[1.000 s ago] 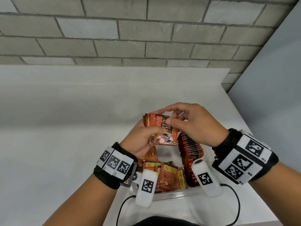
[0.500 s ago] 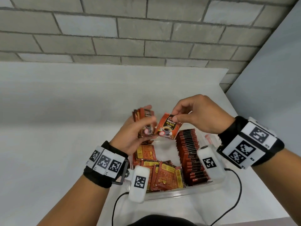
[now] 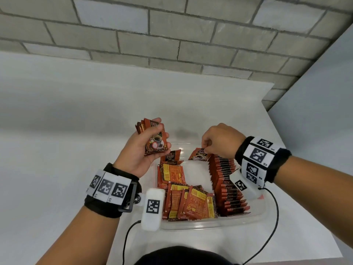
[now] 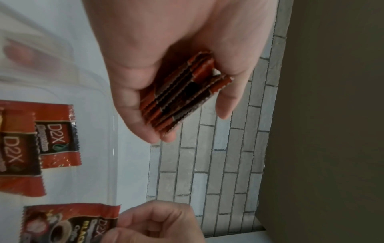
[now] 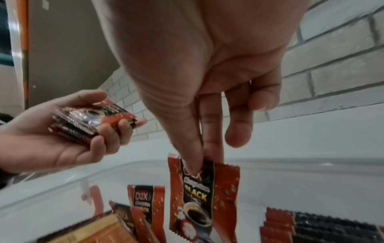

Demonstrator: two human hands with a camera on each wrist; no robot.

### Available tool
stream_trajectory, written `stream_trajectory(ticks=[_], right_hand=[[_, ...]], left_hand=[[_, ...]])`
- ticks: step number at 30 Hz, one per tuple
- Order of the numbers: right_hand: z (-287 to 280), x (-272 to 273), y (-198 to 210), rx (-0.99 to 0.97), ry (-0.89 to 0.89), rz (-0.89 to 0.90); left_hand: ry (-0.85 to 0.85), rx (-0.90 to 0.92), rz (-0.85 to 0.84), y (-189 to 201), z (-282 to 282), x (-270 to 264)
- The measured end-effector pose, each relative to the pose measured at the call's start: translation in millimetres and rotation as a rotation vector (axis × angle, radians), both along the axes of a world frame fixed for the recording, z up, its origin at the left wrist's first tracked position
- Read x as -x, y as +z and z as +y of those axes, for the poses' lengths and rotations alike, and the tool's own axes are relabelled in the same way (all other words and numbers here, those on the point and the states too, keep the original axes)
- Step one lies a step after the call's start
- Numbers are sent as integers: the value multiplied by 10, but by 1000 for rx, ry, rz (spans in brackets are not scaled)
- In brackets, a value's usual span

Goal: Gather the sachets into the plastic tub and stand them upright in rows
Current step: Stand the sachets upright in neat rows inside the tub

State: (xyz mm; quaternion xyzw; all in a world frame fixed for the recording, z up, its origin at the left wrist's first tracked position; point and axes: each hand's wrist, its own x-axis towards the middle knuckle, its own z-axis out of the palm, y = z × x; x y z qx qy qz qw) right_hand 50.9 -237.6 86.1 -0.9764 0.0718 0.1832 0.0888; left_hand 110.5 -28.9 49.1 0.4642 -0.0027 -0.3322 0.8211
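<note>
Left hand [image 3: 142, 150]: we grip a stack of sachets [image 3: 152, 139].
Right hand [image 3: 219, 142]: we pinch one coffee sachet [image 3: 198, 154] over the plastic tub [image 3: 210, 225].

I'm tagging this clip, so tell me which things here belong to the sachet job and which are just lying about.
Part of the job:
- plastic tub
- upright row
- loose sachets
- stack in the left hand
- single sachet pinched by the right hand

Just there:
- white table
- brick wall
- wrist cables
</note>
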Motion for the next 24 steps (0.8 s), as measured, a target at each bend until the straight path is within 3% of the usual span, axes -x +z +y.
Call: stream_trajectory(ticks=[8,24], right_hand=[[92,-67,-127,167,61,68],[119,-57,-278,230,80,89]], left_hand=[[9,-3,-1,-19,25,-18],[2,11,-17,-44,9,-12]])
